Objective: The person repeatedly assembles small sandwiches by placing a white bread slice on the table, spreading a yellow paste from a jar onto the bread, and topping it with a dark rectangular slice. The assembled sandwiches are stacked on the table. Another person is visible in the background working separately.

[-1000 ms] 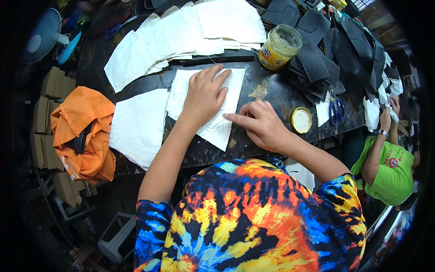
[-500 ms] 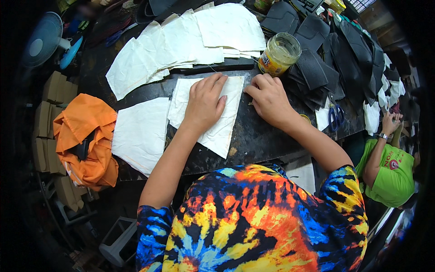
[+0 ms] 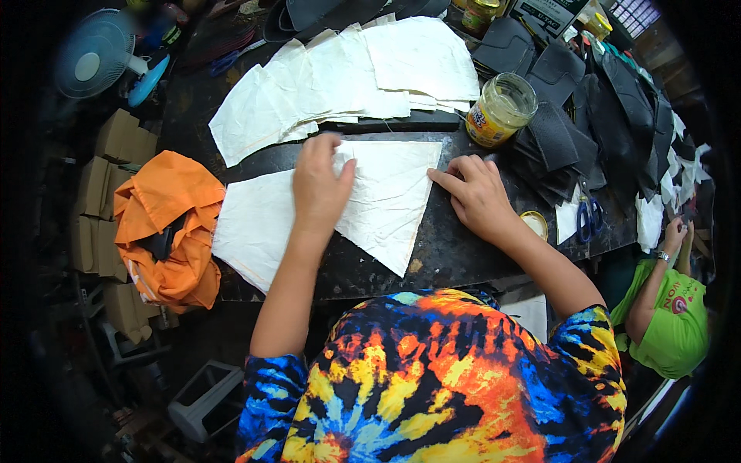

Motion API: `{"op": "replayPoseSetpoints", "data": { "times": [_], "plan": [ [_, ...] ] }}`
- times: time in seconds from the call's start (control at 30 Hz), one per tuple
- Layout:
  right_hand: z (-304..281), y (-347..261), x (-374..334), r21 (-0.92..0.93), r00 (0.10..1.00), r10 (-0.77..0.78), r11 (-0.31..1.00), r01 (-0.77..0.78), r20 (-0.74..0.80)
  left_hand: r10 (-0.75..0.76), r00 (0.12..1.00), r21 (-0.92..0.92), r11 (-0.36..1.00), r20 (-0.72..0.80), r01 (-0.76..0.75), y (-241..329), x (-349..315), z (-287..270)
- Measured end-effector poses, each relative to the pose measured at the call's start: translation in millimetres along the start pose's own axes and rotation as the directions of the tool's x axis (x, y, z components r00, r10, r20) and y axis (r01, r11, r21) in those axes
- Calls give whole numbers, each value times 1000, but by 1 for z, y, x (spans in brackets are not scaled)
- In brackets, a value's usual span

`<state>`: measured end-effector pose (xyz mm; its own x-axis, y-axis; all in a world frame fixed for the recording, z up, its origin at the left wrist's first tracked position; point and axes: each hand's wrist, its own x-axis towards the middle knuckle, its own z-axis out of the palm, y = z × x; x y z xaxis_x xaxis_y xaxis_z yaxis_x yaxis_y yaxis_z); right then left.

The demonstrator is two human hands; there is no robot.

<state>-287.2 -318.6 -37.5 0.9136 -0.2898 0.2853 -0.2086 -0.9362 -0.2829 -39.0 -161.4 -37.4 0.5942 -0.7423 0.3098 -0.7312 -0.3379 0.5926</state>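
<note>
A white cloth panel (image 3: pixel 390 197) with wrinkles lies in front of me on the dark table. My left hand (image 3: pixel 316 185) is over its left side, thumb apart from the fingers; the fingertips are slightly blurred and seem to hold nothing. At the panel's right edge, my right hand (image 3: pixel 477 191) has a fingertip touching the cloth while its other fingers are curled in. How firmly it grips there is partly hidden. A second white panel (image 3: pixel 258 224) lies to the left, its right part beneath my left wrist.
Overlapping white panels (image 3: pixel 309 81) fan across the back. A glass jar (image 3: pixel 502 108) stands right of them, beside black pieces (image 3: pixel 552 139). Blue-handled scissors (image 3: pixel 590 218) and a round lid (image 3: pixel 534 224) lie right. Orange cloth (image 3: pixel 170 231) is left; a person in green (image 3: pixel 664 316) works at right.
My left hand has moved left across the panel, uncovering its middle. My right hand has slid slightly nearer along the right edge. The whole view has shifted a little.
</note>
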Motion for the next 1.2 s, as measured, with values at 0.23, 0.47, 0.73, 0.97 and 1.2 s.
{"op": "replayPoseSetpoints", "data": {
  "times": [0.23,0.47,0.73,0.97,1.2],
  "plan": [
    [8,2,6,10,997,-36,999,37,-62,-210,946,-18,975,249,222,-16,1,-20],
    [-58,3,3,442,986,152,890,-107,-69,164,983,-546,833,80,-94,15,14,-37],
    [-141,30,34,-162,953,80,978,-132,-292,1,982,-643,756,-187,-124,25,171,18],
    [-136,55,64,-311,983,169,940,-140,68,216,861,-140,940,-460,-311,7,159,37],
    [-144,64,81,-400,976,152,913,-78,157,449,876,-207,887,177,-413,33,31,33]
  ]
}}
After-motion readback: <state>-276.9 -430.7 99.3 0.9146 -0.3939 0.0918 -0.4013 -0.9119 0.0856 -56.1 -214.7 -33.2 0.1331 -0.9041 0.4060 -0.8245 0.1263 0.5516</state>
